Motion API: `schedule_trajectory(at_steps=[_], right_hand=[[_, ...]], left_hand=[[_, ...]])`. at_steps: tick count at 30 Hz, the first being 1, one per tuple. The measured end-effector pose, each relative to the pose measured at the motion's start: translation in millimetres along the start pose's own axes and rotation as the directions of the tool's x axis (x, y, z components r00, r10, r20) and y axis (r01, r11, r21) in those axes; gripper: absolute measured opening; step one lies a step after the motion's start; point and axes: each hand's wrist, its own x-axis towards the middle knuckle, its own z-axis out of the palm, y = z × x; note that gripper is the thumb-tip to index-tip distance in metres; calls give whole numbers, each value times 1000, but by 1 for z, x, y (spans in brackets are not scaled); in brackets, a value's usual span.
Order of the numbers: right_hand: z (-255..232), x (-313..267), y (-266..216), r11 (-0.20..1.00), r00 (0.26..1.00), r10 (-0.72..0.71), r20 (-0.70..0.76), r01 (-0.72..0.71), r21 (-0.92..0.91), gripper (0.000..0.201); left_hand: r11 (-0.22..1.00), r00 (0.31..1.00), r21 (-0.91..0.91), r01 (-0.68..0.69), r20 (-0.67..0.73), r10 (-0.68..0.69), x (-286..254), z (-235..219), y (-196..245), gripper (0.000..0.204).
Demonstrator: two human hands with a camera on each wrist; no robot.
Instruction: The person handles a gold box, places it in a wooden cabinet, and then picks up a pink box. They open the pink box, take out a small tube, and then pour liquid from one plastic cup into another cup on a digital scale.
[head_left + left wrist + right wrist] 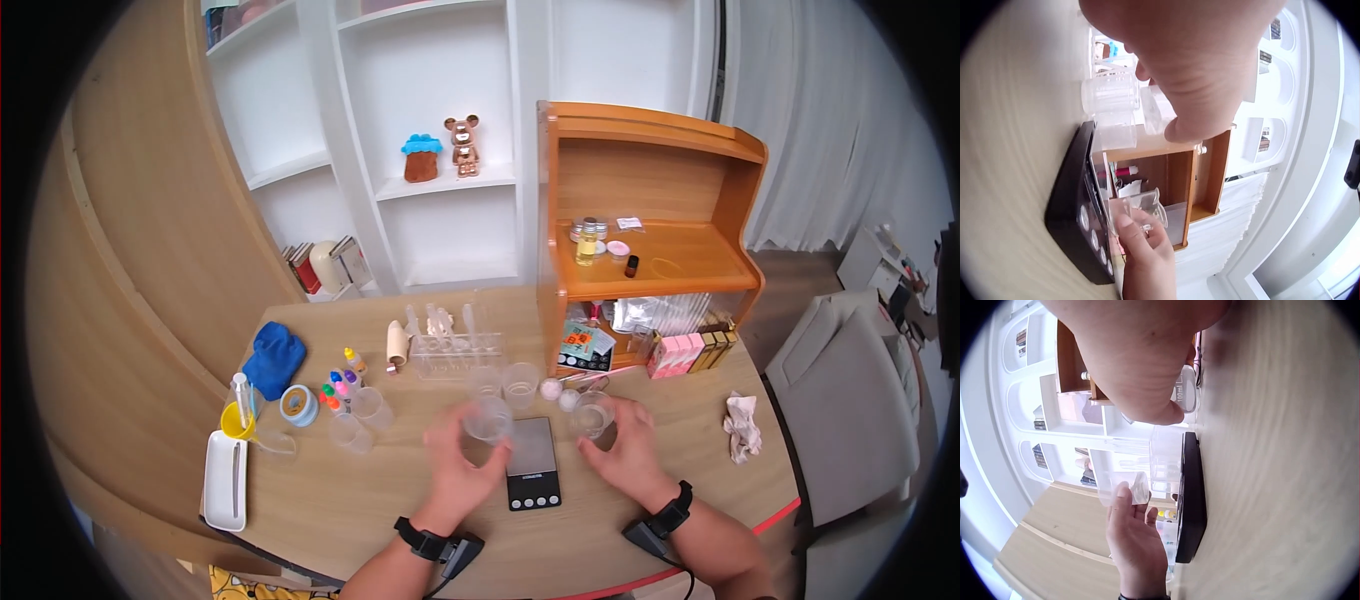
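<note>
My left hand (464, 460) grips a clear plastic cup (488, 420) between thumb and fingers, just left of a black digital scale (533, 490). On the scale's other side my right hand (625, 452) holds a second clear cup (592, 414). A 100 ml marking shows on that cup (1184, 390) in the right wrist view. In the left wrist view the left-hand cup (1157, 111) appears raised over the tabletop. Two more clear cups stand behind the scale, one of them the right-hand cup of the pair (520, 388). The scale's grey plate (530, 445) bears nothing.
A clear test tube rack (458, 358) stands at the back. Further left are more cups (372, 408), small coloured dropper bottles (338, 390), a tape roll (298, 405) and a white tray (226, 505). A wooden shelf unit (650, 130) rises at the back right; crumpled tissue (741, 428) lies rightmost.
</note>
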Motion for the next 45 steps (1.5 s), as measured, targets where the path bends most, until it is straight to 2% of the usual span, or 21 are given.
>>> schedule_trajectory(at_steps=[1,2,4,8,10,16,26,28,32,38,40,42,44,45], right_hand=[[-1,0,0,1000,1000,-2,10,2,-13,61],[-2,0,1,1000,1000,-5,20,5,-23,61],[1,-2,5,1000,1000,-10,5,10,-13,61],[5,0,7,1000,1000,-22,8,22,5,60],[4,1,6,1000,1000,-23,13,23,14,60],[2,1,6,999,999,-32,29,32,2,59],[1,3,4,999,998,-35,45,35,6,60],[3,2,5,999,998,-43,45,42,17,60],[2,3,5,999,998,-41,56,40,11,60],[5,1,8,999,999,-22,28,21,33,59],[6,0,9,999,999,-25,37,24,36,59],[6,0,11,999,999,-20,40,19,33,59],[6,1,12,1000,998,-16,55,15,17,60],[5,1,10,1000,999,-14,52,13,18,60]], left_hand=[[999,995,-36,40,-87,-43,3,0,-4,58],[999,996,-42,33,-78,-37,5,1,-6,58],[986,957,-28,164,-239,-166,11,-5,-7,58],[971,946,85,225,-259,-196,16,-9,-30,59],[942,939,117,316,-183,-292,20,-12,-32,61],[925,938,170,341,-126,-323,25,-5,-36,62],[934,944,187,305,-189,-271,22,-1,-45,68],[932,952,215,293,-152,-264,22,-3,-45,70],[934,952,210,289,-169,-256,21,-2,-46,71],[908,945,262,328,-107,-311,22,-8,-39,79],[925,980,334,179,-138,-140,22,-11,-39,82],[920,980,351,174,-149,-128,21,-23,-26,84],[851,983,522,62,-182,40,24,-42,-9,80],[850,983,523,58,-179,43,27,-53,-3,80]])
